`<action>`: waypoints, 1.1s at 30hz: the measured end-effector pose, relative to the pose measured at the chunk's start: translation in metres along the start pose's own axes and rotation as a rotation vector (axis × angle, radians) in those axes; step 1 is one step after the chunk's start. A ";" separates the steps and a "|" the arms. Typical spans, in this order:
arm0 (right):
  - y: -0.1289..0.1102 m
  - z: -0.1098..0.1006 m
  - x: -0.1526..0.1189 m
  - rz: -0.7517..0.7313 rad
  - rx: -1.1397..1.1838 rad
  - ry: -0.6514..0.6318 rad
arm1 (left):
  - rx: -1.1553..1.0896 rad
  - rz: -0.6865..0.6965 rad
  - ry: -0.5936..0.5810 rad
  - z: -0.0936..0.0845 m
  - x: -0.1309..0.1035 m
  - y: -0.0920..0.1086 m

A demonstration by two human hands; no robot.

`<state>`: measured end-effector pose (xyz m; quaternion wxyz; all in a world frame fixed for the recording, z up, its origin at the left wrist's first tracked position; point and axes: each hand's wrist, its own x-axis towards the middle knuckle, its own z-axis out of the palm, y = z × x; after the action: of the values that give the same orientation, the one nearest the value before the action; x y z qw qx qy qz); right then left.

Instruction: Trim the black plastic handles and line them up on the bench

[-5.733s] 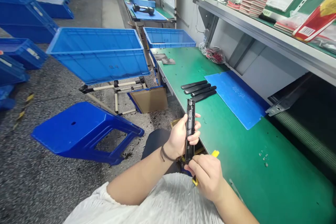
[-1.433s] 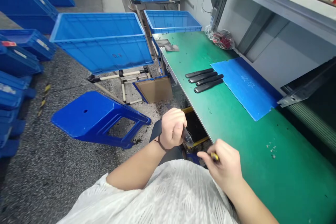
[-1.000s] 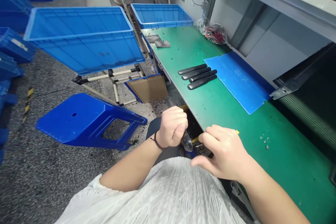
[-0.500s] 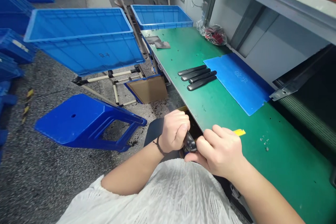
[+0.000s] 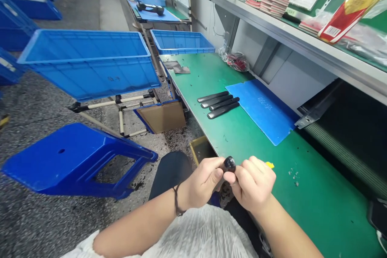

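My left hand (image 5: 203, 181) is closed around a black plastic handle (image 5: 230, 164), its rounded, shiny end pointing up towards me. The rest of that piece is hidden in the fist. My right hand (image 5: 254, 183) is closed right beside it, its thumb at the rounded end. From the back of the right fist sticks out the end of a yellow tool (image 5: 269, 165); its working part is hidden by my fingers. Both hands are over my lap at the front edge of the green table (image 5: 256, 141). Several similar black handles (image 5: 223, 110) lie side by side on the table.
A blue sheet (image 5: 266, 109) lies beyond the handles, and grey flat pieces (image 5: 182, 70) at the far corner. A metal shelf (image 5: 272, 28) overhangs the right side. Blue crates (image 5: 90, 64) and a blue stool (image 5: 75, 157) stand to the left. A yellow-rimmed bin (image 5: 196, 145) is below the edge.
The view has tipped up, showing more of the shelf. The black handle has been turned so that its rounded end faces up, and both hands have come closer together.
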<state>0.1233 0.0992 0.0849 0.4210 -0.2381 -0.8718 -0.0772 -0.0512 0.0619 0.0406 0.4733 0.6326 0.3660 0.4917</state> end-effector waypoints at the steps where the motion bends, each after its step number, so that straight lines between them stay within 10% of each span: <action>1: 0.002 -0.001 -0.001 0.041 0.069 -0.005 | -0.053 -0.040 -0.023 0.001 -0.001 -0.002; 15: 0.016 -0.030 0.022 0.189 0.075 -0.372 | -0.121 -0.070 -0.139 0.000 -0.003 -0.004; 33: 0.001 -0.005 0.000 0.109 -0.252 -0.136 | -0.303 -0.234 0.124 0.023 0.000 -0.002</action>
<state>0.1268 0.0987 0.0881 0.3311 -0.3406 -0.8676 -0.1468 -0.0290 0.0571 0.0367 0.5934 0.4758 0.3873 0.5210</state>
